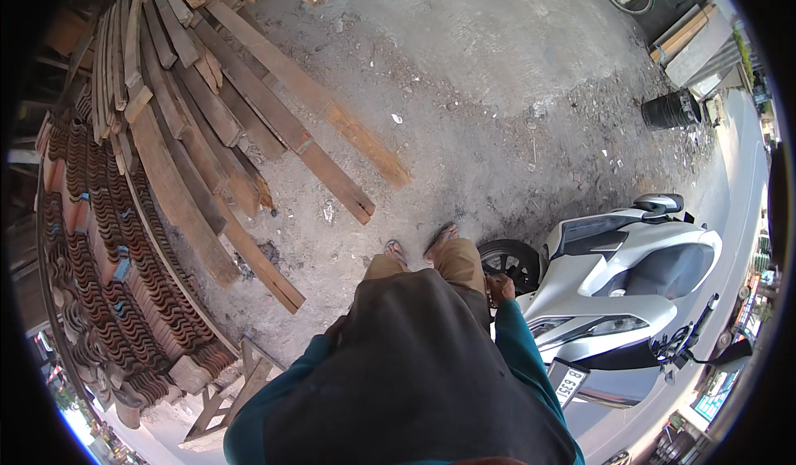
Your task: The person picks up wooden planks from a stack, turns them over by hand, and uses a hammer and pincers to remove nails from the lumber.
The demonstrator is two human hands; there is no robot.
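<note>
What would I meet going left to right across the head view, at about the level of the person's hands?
Stack of reddish-brown wavy clay roof tiles → long weathered wooden planks → left hand at the person's side → right hand → white motor scooter.

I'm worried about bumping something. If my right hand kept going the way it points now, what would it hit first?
Probably the scooter's black tyre: your right hand hangs at your hip just beside it, pointing downward. Depth is unclear, so it might pass it and meet the ground.
</note>
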